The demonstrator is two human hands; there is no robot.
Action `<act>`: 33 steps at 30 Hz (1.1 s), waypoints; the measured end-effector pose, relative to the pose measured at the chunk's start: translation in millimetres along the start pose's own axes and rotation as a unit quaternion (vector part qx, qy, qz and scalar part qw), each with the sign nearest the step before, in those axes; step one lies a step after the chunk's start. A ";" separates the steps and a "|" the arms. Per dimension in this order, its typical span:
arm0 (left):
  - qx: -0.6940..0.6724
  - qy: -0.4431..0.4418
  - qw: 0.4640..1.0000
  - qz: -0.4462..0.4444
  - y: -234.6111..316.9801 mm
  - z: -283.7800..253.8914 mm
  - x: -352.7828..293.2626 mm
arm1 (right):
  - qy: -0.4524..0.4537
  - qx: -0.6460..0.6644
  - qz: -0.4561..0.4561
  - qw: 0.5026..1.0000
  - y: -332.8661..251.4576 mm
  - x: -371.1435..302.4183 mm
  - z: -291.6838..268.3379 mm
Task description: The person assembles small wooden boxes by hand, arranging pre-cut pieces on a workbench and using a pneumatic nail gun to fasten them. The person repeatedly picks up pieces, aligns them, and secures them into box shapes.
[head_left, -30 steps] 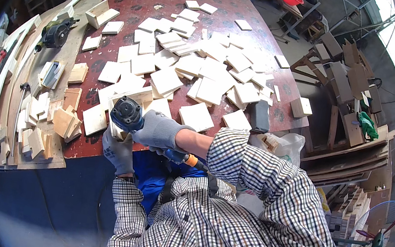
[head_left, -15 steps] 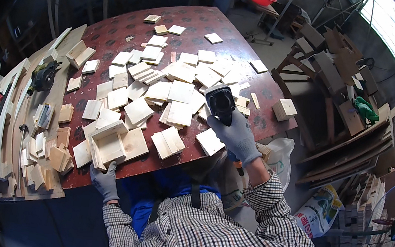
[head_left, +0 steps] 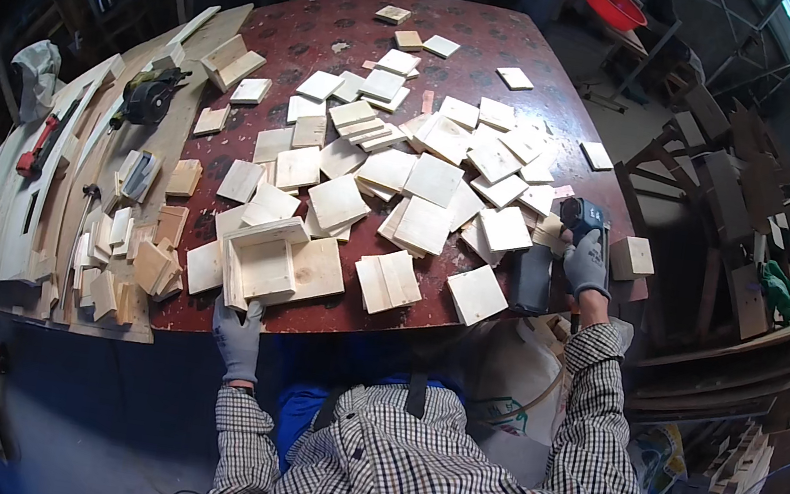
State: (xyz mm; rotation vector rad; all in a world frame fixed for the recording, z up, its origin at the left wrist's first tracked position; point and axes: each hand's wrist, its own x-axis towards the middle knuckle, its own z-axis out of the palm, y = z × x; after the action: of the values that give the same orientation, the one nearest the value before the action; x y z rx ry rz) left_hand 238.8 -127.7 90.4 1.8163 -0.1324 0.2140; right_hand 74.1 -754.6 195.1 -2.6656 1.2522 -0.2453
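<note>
My left hand (head_left: 237, 340), in a grey glove, grips the near edge of a small open wooden box (head_left: 268, 272). That box rests tilted on a flat board (head_left: 317, 269) at the table's near edge. My right hand (head_left: 586, 264), gloved too, is closed around a black nail gun (head_left: 532, 278) at the table's right side. The nail gun lies low, at the tabletop beside the loose wooden squares. Its handle is partly covered by my fingers. Many pale square wood pieces (head_left: 433, 180) lie scattered and overlapping over the red table (head_left: 288, 40).
On the left, a wooden bench (head_left: 64, 231) carries a black power tool (head_left: 149, 96), a red tool (head_left: 38, 151) and wood offcuts. A wooden block (head_left: 632, 259) stands at the table's right edge. Beyond lie stacked boards (head_left: 731, 370) and a red basin (head_left: 615, 3).
My right hand has brought the nail gun from above the table down to its right side. My left hand still holds the box. The whole view has shifted.
</note>
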 end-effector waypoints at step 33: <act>0.241 -0.049 0.963 0.107 75.5 -21.4 -15.9 | -0.110 0.453 -0.249 0.849 -367.0 -277.7 109.3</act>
State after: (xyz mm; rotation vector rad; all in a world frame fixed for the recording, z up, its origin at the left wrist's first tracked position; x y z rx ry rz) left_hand 206.3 -126.5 163.5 2.2992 -0.3747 0.3305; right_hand 196.3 -299.3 156.7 -2.0070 0.2099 -0.4460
